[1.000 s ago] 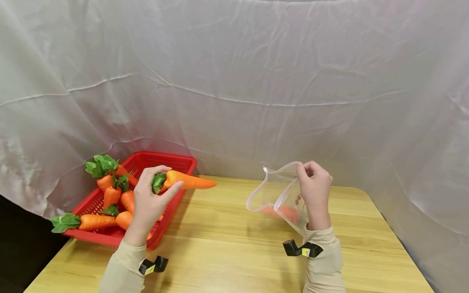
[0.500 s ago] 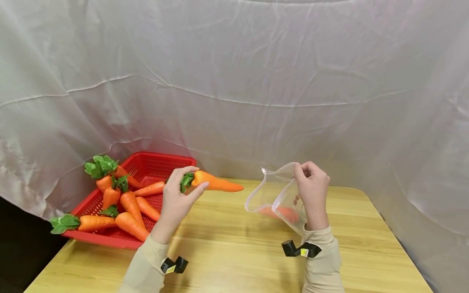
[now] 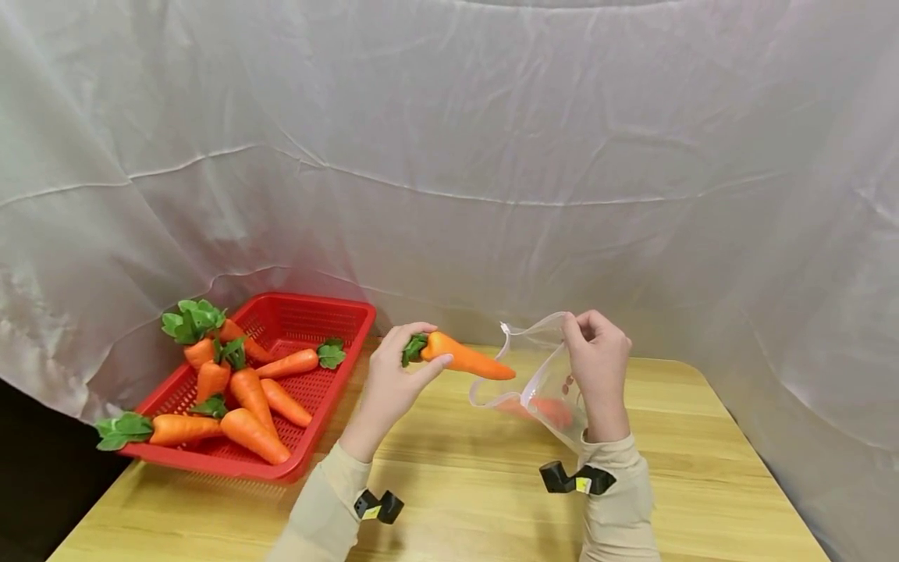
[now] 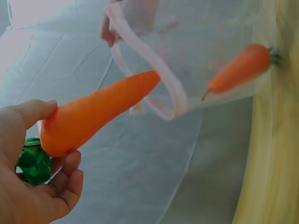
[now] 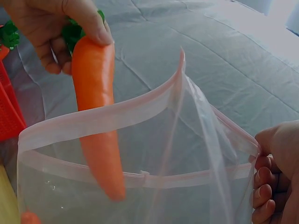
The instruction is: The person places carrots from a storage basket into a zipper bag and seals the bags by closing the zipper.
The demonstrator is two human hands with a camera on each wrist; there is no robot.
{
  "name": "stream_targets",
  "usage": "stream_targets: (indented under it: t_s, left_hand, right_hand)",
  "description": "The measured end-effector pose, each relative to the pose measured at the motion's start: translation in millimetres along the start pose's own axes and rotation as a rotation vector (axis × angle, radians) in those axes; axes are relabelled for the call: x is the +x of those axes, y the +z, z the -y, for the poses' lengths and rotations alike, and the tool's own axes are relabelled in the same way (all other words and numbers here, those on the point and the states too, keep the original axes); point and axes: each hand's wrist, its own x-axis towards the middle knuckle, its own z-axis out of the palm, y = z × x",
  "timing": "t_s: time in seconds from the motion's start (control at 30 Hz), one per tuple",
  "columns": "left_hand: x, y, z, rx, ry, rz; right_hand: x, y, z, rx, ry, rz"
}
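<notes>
My left hand [image 3: 395, 373] grips an orange carrot [image 3: 470, 361] at its thick end, beside the green leaves. The carrot's tip points right and slightly down, at the open mouth of a clear zip bag [image 4: 175, 93]. In the right wrist view the tip shows at the bag's mouth, partly through the film. My right hand [image 3: 602, 367] pinches the bag's upper rim and holds the mouth apart. Inside the bag, low down, lies another carrot [image 4: 240, 69], seen through the plastic.
To the left stands a red plastic basket [image 3: 330, 414] with several leafy carrots [image 3: 253, 434], some resting over its rim. The wooden table [image 3: 449, 499] is bounded behind by a grey cloth [image 3: 449, 156]. Each sleeve carries a black wrist camera [image 3: 379, 506].
My left hand has carried the carrot rightward from above the basket to the bag's mouth, its tip now dipping lower. The right hand and bag have barely moved.
</notes>
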Motion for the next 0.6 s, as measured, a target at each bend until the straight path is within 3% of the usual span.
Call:
stream_targets:
  t_s: [0.23, 0.37, 0.6]
  left_hand:
    - [-6.4, 18.3, -0.4, -0.023, -0.102, 0.118]
    - [-9.2, 25.8, 0.5, -0.044, -0.121, 0.177]
    - [-13.6, 31.0, 1.3, -0.151, -0.180, 0.230]
  right_hand:
    - [-1, 0.4, 0, 0.008, -0.001, 0.000]
    - [-1, 0.1, 0, 0.006, -0.011, -0.004]
    - [-1, 0.1, 0, 0.001, -0.010, 0.000]
